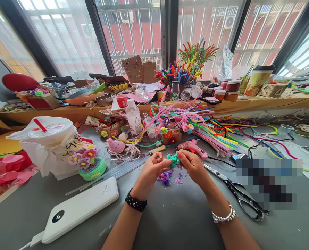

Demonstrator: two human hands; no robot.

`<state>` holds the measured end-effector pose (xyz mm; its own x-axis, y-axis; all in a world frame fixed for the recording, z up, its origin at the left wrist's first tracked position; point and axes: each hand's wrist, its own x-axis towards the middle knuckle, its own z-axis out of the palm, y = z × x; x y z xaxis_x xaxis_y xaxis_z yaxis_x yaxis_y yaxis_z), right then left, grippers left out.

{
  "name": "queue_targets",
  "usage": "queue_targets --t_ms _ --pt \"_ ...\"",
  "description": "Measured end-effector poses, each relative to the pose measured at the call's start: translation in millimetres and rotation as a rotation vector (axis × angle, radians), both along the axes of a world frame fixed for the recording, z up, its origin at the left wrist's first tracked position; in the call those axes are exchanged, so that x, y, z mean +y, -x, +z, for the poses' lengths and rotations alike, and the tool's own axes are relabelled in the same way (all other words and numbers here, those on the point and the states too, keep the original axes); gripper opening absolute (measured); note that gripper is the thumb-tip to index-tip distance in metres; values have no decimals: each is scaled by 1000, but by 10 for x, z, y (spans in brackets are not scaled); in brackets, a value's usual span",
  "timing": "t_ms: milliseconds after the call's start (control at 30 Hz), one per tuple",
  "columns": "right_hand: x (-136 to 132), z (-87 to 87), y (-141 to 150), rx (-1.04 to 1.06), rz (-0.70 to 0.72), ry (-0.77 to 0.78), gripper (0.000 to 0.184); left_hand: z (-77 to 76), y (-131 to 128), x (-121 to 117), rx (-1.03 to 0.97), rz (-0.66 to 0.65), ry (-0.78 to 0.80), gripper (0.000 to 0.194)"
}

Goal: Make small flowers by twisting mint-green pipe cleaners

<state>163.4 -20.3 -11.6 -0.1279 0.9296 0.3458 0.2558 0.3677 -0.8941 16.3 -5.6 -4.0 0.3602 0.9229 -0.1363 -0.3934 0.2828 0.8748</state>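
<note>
Both my hands meet over the grey table near its middle. My left hand (152,170) and my right hand (193,166) pinch a small teal pipe-cleaner piece (173,160) between their fingertips. Purple fuzz scraps (166,177) lie on the table just under it. A pink glue gun (193,147) lies right behind my right hand. Black-handled scissors (237,192) lie to the right of my right wrist. A black band is on my left wrist, a silver bracelet on my right.
A white power bank (78,208) lies at front left. A green base with pipe-cleaner flowers (88,161) and a bagged drink cup (49,139) stand left. Loose coloured pipe cleaners (211,133) spread behind right. Bottles, jars and baskets crowd the window shelf (248,104).
</note>
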Motion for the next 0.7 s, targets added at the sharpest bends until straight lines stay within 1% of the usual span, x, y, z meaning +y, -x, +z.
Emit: queue_targets --t_ms 133,200,267,333,433,533,600,700 --pt "33 -39 21 92 -12 37 39 -3 -1 9 8 21 -13 39" --pt "55 -55 21 131 -26 52 41 -15 5 21 37 30 -43 39" --pt "70 -64 16 132 -25 65 41 -31 12 32 98 34 -80 40" --pt "72 -65 13 99 -2 88 36 -46 12 41 160 51 -109 42" --pt "61 -61 25 73 21 130 30 -64 1 49 205 127 -122 45" --pt "53 -57 51 138 25 180 28 -74 -14 61 214 172 -84 49" --pt "52 -55 64 180 33 205 27 -72 -20 67 201 204 -67 49" --pt "55 -52 68 161 36 194 28 -49 -23 57 167 271 -74 46"
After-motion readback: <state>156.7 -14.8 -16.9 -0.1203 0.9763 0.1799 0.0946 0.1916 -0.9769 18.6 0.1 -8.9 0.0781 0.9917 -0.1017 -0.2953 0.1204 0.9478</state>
